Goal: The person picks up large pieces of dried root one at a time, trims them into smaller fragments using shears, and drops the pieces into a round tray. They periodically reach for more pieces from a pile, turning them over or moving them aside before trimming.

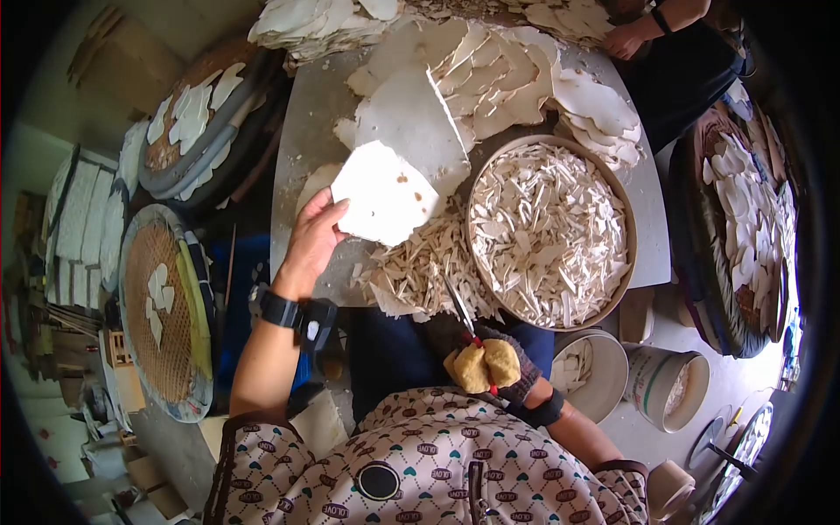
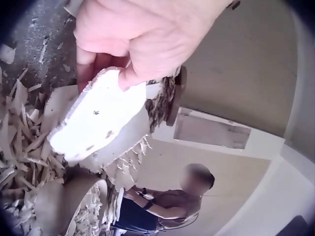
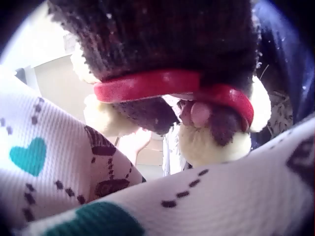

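White sheet (image 1: 381, 191), one piece, flat, irregular outline, with brown spots; raised at the near left of the table (image 1: 317, 94), above the loose strips and before a larger grey-white sheet (image 1: 404, 118).

Left hand (image 1: 313, 234): bare, a band about the wrist; pinches the sheet by its left edge, thumb on the upper face, fingers beneath.

Right hand (image 1: 526, 371): in a dark knitted glove, close to the lap; grips the scissors (image 1: 460, 308), red-handled, the grips padded with yellow foam (image 1: 472, 367). Blades point away from the body, toward the strips; from the head view, cannot tell how far they are parted.

Heap of strips (image 1: 429, 267): cut, pale, loose, on the near edge of the table, left of the tub.

Round tub (image 1: 632, 232): shallow, filled with similar strips; on the table, right of the sheet.

Stack of sheets (image 1: 499, 74): overlapping, scalloped, behind the tub. Smaller stack (image 1: 599, 109): at the right table edge.

Buckets, two: one (image 1: 610, 381) just beside the other (image 1: 646, 378), on the floor at right, pale pieces inside each.

Second person (image 1: 691, 74): at the far right corner, one hand at another pile (image 1: 560, 19).
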Tool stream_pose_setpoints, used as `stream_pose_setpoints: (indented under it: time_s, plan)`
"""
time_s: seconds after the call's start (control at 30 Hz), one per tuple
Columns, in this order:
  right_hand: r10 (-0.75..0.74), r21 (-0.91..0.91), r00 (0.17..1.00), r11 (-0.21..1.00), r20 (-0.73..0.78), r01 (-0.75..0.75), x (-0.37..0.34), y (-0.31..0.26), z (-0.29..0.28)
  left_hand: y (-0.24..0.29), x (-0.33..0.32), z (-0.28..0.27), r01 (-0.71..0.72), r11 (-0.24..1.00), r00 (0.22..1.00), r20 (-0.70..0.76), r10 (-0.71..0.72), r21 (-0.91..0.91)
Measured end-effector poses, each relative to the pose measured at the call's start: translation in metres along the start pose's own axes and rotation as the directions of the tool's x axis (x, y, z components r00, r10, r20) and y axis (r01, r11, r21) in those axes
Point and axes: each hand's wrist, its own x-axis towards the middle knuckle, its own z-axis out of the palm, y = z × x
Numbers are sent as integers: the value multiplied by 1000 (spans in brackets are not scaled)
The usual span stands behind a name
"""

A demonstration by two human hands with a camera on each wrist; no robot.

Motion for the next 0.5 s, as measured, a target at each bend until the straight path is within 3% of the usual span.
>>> stream_pose_setpoints:
  time_s: [0.03, 0.1, 0.13, 0.17, 0.23, 0.27, 0.33, 0.37, 0.43, 0.5]
  plan:
    - [-126, -167, 992, 978, -6, 123, 1, -12, 6, 3, -10, 2, -67, 998, 998, 0, 67, -16]
    - [27, 255, 1000, 967, -17, -21, 1, -5, 4, 15, -35, 15, -199, 979, 980, 2, 199, -50]
    - [19, 250, 1000, 968, -4, -18, 1, -6, 3, 19, -46, 20, -276, 958, 959, -41, 280, 76]
    - [-77, -37, 997, 996, -5, 77, -1, -29, 8, 13, -52, 13, -293, 946, 955, -1, 296, 139]
    - [-140, 0, 990, 990, 32, 140, 1, -40, 12, 3, -64, -8, -329, 907, 944, 77, 320, 263]
    - [-87, 227, 996, 971, 19, 81, 2, -37, 14, 1, -71, -10, -297, 904, 954, 64, 292, 306]
    - [2, 609, 999, 792, 51, -32, 7, 9, 4, 2, -87, -2, -195, 966, 981, 53, 188, 173]
    - [-137, 643, 982, 766, 132, 20, 13, 1, 8, 5, -94, 7, -140, 985, 990, 51, 135, 104]
    - [-203, 899, 946, 412, 252, -151, 21, 9, 10, 6, -100, 31, -163, 986, 986, -35, 163, 23]
    - [-195, 891, 933, 405, 304, -206, 25, -10, 19, -4, -99, 40, -251, 967, 949, -189, 252, 31]
